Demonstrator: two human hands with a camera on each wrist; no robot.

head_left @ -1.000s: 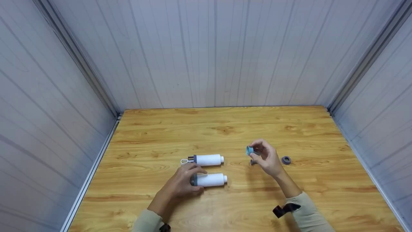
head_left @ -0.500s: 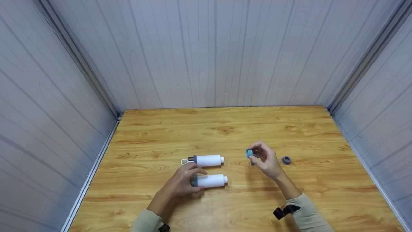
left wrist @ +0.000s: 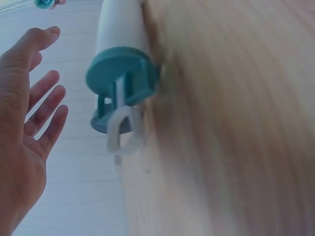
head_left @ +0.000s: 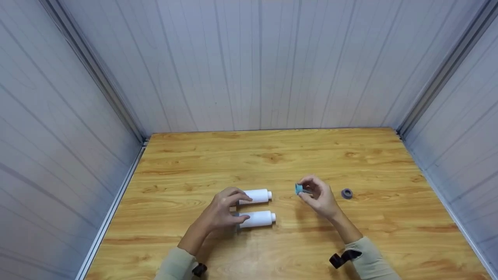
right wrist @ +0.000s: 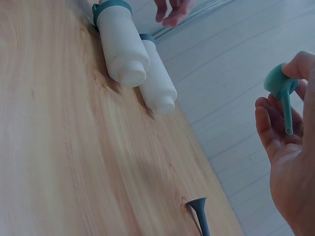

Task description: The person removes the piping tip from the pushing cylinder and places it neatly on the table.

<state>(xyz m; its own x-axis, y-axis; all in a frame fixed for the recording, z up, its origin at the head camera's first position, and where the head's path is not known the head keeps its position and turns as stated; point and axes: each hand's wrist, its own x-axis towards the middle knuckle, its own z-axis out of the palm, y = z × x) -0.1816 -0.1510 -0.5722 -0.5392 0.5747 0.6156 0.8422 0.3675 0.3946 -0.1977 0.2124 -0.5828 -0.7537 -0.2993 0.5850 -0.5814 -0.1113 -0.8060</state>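
Note:
Two white plunger syringes lie side by side on the wooden table, the farther one (head_left: 258, 196) and the nearer one (head_left: 257, 219). Their collars are teal-grey, and a white loop handle (left wrist: 115, 137) shows in the left wrist view. My left hand (head_left: 223, 210) hovers over their collar ends, thumb and fingers spread, holding nothing. It covers the handles in the head view. Off to the right, my right hand (head_left: 322, 199) pinches a teal nozzle (right wrist: 277, 82) between thumb and fingers. Its wide cup faces left and its thin tube points back toward the palm.
A grey ring (head_left: 346, 193) lies on the table right of my right hand. A dark funnel-shaped nozzle (right wrist: 199, 206) stands out in the right wrist view, below that hand. Pale panel walls (head_left: 256, 66) enclose the table (head_left: 272, 151) at the back and sides.
My left hand has come off the nearer syringe and shifted away from me, now covering the farther one's handle. The right hand has drifted slightly left and toward me with the teal nozzle.

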